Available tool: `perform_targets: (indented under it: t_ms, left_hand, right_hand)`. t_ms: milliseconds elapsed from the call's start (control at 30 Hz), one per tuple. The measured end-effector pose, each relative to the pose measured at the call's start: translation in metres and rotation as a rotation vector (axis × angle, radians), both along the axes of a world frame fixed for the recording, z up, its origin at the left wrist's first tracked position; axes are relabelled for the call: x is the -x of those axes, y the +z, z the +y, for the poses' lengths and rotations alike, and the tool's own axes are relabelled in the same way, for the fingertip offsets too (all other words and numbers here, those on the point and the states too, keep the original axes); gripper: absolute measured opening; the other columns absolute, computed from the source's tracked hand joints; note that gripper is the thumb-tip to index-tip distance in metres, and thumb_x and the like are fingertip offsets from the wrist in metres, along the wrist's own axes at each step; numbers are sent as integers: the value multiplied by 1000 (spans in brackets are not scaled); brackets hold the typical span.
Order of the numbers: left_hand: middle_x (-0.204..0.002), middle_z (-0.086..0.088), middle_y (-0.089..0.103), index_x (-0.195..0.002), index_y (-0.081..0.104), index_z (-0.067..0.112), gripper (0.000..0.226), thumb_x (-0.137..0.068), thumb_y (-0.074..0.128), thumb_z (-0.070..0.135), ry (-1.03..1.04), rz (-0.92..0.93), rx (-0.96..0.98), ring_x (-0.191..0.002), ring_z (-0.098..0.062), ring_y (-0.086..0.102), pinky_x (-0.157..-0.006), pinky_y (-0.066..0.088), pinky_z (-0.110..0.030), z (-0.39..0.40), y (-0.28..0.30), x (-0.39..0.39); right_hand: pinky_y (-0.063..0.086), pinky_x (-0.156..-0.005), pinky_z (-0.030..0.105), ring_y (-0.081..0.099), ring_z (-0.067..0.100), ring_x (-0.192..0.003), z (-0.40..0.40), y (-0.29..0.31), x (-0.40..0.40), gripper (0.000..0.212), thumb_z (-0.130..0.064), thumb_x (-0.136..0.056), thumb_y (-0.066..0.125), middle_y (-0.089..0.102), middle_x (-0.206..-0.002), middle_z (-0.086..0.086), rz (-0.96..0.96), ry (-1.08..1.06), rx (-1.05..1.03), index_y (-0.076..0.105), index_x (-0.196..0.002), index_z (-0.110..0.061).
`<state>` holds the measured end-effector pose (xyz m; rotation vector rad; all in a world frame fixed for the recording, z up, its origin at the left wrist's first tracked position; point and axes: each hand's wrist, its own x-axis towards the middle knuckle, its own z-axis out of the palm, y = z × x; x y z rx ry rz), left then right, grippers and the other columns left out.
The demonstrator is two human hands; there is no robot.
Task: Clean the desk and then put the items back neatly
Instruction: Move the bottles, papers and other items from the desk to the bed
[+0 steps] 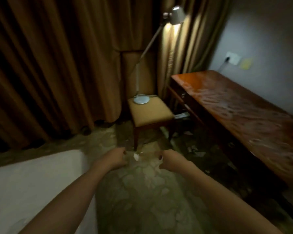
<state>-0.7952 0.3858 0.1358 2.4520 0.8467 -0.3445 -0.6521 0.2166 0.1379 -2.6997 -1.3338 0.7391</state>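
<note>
Here both bare forearms reach forward and down from the bottom of the view, side by side and well apart from the tabletop (235,102), which stands at the right against the grey wall, its reddish wood surface glossy and streaked. The left hand (116,157) is seen from the back, fingers curled inward; the blur hides whether they hold anything. The right hand (168,159) is also seen from the back with its fingers bent downward, and a small pale fleck shows at their tips, though it cannot be told if that is pinched or just lies on the floor behind. Between the two hands a small white scrap (136,157) shows against the patterned floor (142,191). More pale scraps (195,152) lie on the floor near the foot of the tabletop. Ahead of the hands stands a stool (150,112) with a tan cushion, and on it rests the round base of a lamp (176,14), whose thin arm leans up to a lit metal shade against the brown curtains (49,65). A white bed (32,183) fills the lower left, just beside the left forearm
</note>
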Motion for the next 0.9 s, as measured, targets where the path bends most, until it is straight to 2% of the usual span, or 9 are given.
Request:
perform_targets:
  t_ms: [133,267,333,400,467,533,700,900]
  left_hand:
    - [-120,-6,60,-122,54,15,43,-82,66,28,-192,-31,-29,-108,-22,57,-82,45,-27,-68,12,-102]
    - [-121,-5,59,-123,53,17,43,-82,63,25,-354,-73,-45,-109,-23,57,-82,47,-29,-142,19,-195]
    - [-122,-5,58,-124,52,18,43,-83,63,25,-425,-59,-54,-108,-22,57,-85,49,-32,-179,18,-234]
    - [-122,-3,57,-126,50,19,44,-84,62,25,-493,-22,-63,-107,-21,57,-86,50,-35,-212,16,-269]
    - [-122,-2,57,-127,50,19,46,-84,63,26,-569,4,-77,-107,-20,57,-85,51,-34,-239,16,-299]
    - [-121,-1,57,-127,49,20,47,-83,63,26,-648,19,-95,-107,-20,57,-84,51,-33,-260,16,-328]
    - [-123,-2,56,-127,48,20,45,-84,62,22,-766,30,-88,-107,-22,57,-87,51,-37,-291,5,-398]
    - [-121,-3,56,-126,49,17,42,-87,62,21,-912,84,-87,-104,-19,56,-84,50,-32,-306,-19,-491]
  right_hand:
    - [47,-85,34,56,27,-112,-88,16,-70,37,-25,-89,62,58,-121,9,-20,-98,22,55,-122,-10]
    - [52,-82,39,59,28,-104,-174,28,-130,32,-20,-91,57,60,-115,11,-32,-196,18,55,-120,-7]
    - [52,-75,37,60,27,-97,-213,29,-154,31,-17,-93,55,60,-111,11,-17,-260,22,54,-122,-8]
    - [48,-66,33,59,26,-95,-248,29,-175,25,-17,-92,57,60,-108,9,-2,-319,28,55,-115,-9]
    - [47,-69,33,59,26,-98,-276,31,-192,24,-19,-90,60,60,-109,9,21,-381,26,56,-112,-10]
    - [46,-73,32,57,23,-97,-297,29,-211,25,-24,-89,62,58,-109,6,57,-464,7,57,-110,-12]
    - [42,-68,26,53,16,-89,-329,6,-250,26,-26,-86,66,55,-104,0,115,-661,-38,57,-109,-18]
    - [47,-82,29,57,20,-105,-345,-20,-317,38,-26,-86,67,58,-120,5,134,-819,-47,56,-119,-14]
